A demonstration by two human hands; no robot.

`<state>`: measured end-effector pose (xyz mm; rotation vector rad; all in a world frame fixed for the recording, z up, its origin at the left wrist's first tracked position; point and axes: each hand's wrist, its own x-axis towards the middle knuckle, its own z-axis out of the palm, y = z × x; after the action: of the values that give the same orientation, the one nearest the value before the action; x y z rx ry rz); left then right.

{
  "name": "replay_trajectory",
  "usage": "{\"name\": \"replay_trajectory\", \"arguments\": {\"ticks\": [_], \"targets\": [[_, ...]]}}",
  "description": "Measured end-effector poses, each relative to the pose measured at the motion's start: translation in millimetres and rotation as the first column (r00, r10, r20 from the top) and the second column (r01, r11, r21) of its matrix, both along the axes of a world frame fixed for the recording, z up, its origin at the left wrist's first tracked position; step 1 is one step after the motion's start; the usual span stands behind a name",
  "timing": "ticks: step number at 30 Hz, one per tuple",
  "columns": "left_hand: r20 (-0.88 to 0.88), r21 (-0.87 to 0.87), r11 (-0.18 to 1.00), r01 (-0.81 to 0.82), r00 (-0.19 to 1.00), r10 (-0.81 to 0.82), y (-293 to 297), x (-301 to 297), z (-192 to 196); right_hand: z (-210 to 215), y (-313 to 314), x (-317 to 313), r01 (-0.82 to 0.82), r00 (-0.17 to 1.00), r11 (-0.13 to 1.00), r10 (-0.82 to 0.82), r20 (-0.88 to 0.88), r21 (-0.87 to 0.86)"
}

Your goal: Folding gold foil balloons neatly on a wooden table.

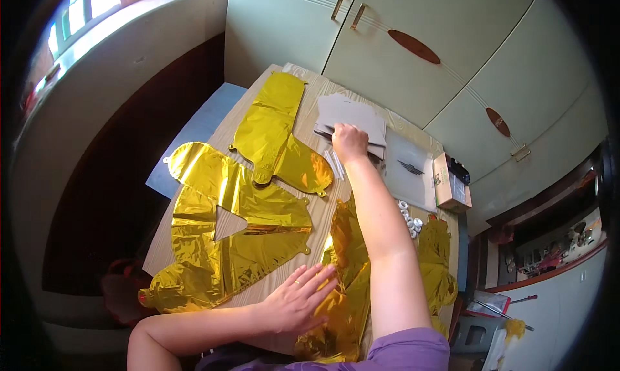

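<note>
My left hand (297, 300) is open, fingers stretched out flat over a gold foil balloon (349, 271) at the near middle of the table. My right arm reaches across that balloon to the far side. There my right hand (349, 142) is closed at the near edge of a stack of grey cardboard sheets (352, 110); whatever its fingers hold is hidden. Thin white sticks (334, 165) lie just left of it. Two more flat foil balloons, a large angular one (194, 229) and a bent one (274, 125), spread over the left side.
White ribbon rolls (411, 221) sit right of my forearm, beside another crumpled gold foil balloon (436, 261). Farther back are a translucent plastic sheet (410, 170) and a small cardboard box (451, 187). Pale green cabinets (420, 22) stand behind the wooden table (223, 135).
</note>
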<state>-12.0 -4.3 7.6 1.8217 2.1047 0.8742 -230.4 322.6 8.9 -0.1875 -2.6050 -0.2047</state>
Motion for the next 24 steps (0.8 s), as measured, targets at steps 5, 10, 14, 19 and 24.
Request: {"name": "replay_trajectory", "arguments": {"ticks": [5, 10, 14, 19, 24], "targets": [[0.084, 0.109, 0.993, -0.044, 0.996, 0.034, 2, -16, 11, 6, 3, 31, -0.099, 0.972, 0.990, 0.118, -0.202, 0.100], [0.616, 0.206, 0.939, -0.276, 0.782, 0.095, 1, -68, -10, 50, -54, 101, -0.392, 0.789, 0.919, 0.355, -0.501, 0.035], [0.944, 0.007, 0.820, -0.572, -0.267, -0.195, 19, -95, 6, 70, -117, 216, -0.565, 0.762, 0.720, 0.268, -0.589, -0.404], [0.925, 0.267, 0.867, -0.421, -0.140, -0.353, 24, -57, 26, 92, -158, 312, -0.613, 0.790, 0.021, 0.013, -0.613, -0.790], [0.902, 0.199, 0.888, -0.414, 0.431, -0.001, -18, -30, 34, 112, -124, 374, -0.414, 0.889, -0.459, -0.019, -0.457, -0.786]]}}
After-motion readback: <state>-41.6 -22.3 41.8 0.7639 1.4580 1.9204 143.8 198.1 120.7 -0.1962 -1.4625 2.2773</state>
